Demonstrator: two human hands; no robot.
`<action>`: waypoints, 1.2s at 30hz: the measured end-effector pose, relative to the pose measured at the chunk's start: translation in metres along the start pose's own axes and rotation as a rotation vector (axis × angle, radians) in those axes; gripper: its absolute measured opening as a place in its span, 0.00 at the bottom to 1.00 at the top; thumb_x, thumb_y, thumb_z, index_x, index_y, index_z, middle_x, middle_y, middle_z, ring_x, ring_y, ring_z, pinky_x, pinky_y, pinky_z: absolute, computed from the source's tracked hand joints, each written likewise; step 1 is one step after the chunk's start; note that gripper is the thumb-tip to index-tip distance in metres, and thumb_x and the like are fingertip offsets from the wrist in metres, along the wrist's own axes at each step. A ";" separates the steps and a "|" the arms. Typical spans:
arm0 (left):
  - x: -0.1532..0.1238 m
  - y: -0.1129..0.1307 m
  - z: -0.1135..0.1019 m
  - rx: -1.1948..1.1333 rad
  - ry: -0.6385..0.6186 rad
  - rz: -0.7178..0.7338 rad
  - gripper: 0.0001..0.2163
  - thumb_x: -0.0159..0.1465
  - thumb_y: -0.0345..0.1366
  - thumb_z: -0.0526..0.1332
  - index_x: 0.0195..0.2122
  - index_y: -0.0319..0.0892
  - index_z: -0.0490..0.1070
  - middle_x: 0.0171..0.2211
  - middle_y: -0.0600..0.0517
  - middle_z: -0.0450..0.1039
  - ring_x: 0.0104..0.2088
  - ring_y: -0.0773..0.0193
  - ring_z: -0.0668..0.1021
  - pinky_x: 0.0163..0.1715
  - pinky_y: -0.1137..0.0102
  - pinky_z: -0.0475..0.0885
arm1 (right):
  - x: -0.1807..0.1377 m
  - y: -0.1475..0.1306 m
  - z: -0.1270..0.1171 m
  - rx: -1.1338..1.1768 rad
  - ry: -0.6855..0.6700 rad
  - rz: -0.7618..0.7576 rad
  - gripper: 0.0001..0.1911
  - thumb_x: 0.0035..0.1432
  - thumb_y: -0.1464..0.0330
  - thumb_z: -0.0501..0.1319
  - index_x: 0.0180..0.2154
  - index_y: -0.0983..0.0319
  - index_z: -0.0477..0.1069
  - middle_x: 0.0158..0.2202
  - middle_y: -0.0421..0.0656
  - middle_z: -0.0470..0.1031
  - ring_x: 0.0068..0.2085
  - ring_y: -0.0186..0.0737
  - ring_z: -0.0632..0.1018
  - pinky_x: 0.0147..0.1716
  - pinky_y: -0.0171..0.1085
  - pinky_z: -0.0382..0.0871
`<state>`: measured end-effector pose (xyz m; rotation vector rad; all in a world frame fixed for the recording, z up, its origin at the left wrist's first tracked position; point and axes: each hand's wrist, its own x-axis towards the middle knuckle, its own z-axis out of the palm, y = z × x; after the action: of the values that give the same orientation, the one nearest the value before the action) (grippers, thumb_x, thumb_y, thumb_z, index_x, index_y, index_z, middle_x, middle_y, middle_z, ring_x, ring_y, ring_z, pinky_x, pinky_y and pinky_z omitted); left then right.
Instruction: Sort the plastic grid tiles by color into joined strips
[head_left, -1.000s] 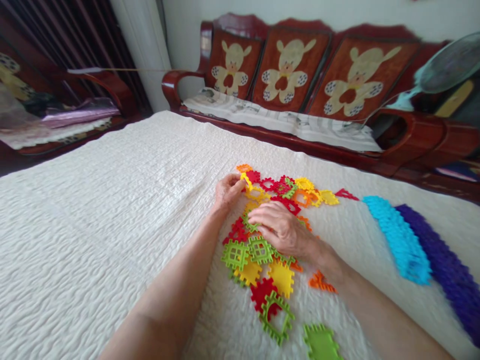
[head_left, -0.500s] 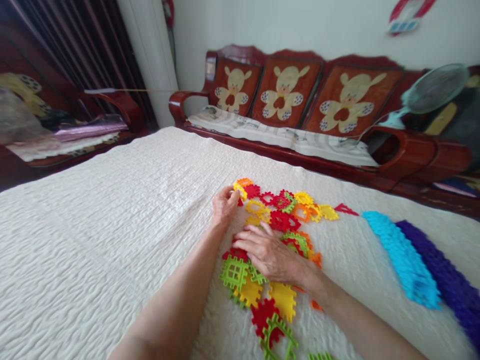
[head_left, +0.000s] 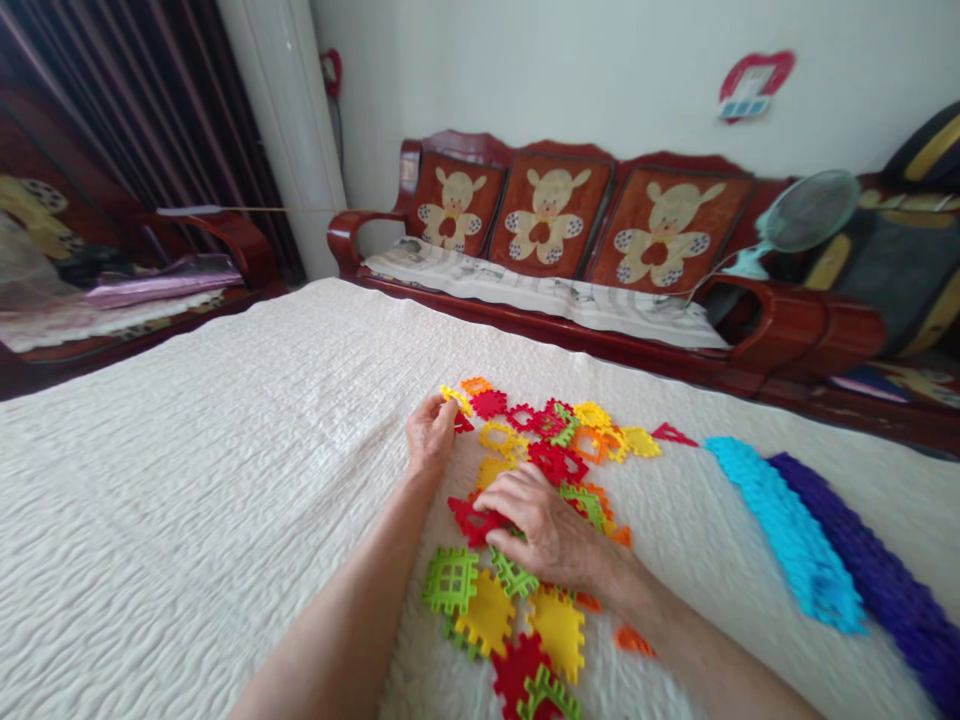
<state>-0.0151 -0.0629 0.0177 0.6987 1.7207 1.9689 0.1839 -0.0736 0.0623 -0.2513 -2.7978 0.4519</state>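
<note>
While a white quilted cover [head_left: 225, 500] filled most of the foreground, a dk-red wooden sofa [head_left: 525, 318] stood along its far edge, w/ three brown cushions [head_left: 551, 215] bearing cream animal figures. Dk striped curtain [head_left: 195, 100] hung far L; a wooden armchair [head_left: 240, 250] stood in front of it. Pale-green fan [head_left: 814, 212] was nr the sofa's R arm.

On the cover's R side lay a purple strip [head_left: 862, 575] and, just beside it, a lt-blue strip [head_left: 784, 535], both bumpy. L of them, roughly mid-view, toothed plastic pcs [head_left: 553, 461] in red/yellow/orange/green were spread, many overlapping.

R hand [head_left: 536, 520] was low over mid-spread, palm down, fingers bent, tips at red pcs [head_left: 469, 520]; couldn't tell if it gripped any. L hand [head_left: 430, 435] was at the spread's far-L edge, thumb & fingers pinching a thin yellow pc [head_left: 455, 401], held tilted just beside an orange pc [head_left: 476, 385] and a solid red pc [head_left: 489, 404].

Nearer the body: two solid yellow pcs [head_left: 486, 612], a gap btwn them; a green window-pattern pc [head_left: 451, 580] overlapped the L one. Below, another green pc [head_left: 550, 697], cut off by bottom edge, lay partly over red. Smallest-looking, a red triangle pc [head_left: 673, 434] was at the spread's R end, nr the lt-blue strip's tip.
</note>
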 end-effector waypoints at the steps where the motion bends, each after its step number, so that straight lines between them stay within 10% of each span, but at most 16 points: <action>1: 0.001 0.000 0.000 -0.027 0.018 -0.019 0.11 0.53 0.41 0.59 0.30 0.39 0.75 0.19 0.58 0.68 0.19 0.71 0.67 0.20 0.77 0.61 | -0.001 0.001 -0.001 0.004 0.017 0.002 0.11 0.58 0.70 0.63 0.44 0.60 0.72 0.41 0.42 0.76 0.45 0.41 0.73 0.52 0.45 0.59; 13: -0.008 0.000 0.005 0.015 -0.273 -0.063 0.26 0.52 0.39 0.63 0.52 0.37 0.70 0.22 0.56 0.73 0.17 0.71 0.72 0.17 0.77 0.63 | -0.020 0.068 -0.054 0.156 0.366 0.380 0.09 0.60 0.65 0.58 0.40 0.59 0.74 0.39 0.43 0.78 0.40 0.40 0.78 0.43 0.40 0.69; 28: -0.014 0.008 0.002 -0.286 -0.591 -0.351 0.26 0.49 0.25 0.63 0.51 0.42 0.73 0.39 0.47 0.79 0.40 0.60 0.80 0.36 0.71 0.73 | -0.006 0.053 -0.015 0.508 0.222 0.545 0.14 0.59 0.63 0.56 0.44 0.61 0.73 0.30 0.40 0.75 0.29 0.35 0.74 0.30 0.34 0.67; 36: -0.021 0.017 0.007 -0.528 -0.634 -0.327 0.29 0.46 0.19 0.59 0.49 0.47 0.74 0.61 0.49 0.65 0.53 0.57 0.75 0.51 0.65 0.70 | 0.000 0.044 -0.015 0.672 0.212 0.675 0.09 0.58 0.64 0.55 0.37 0.61 0.70 0.27 0.38 0.73 0.23 0.30 0.68 0.22 0.31 0.61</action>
<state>0.0060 -0.0727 0.0337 0.6886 0.8306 1.6221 0.1943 -0.0281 0.0610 -1.0054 -2.1310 1.3697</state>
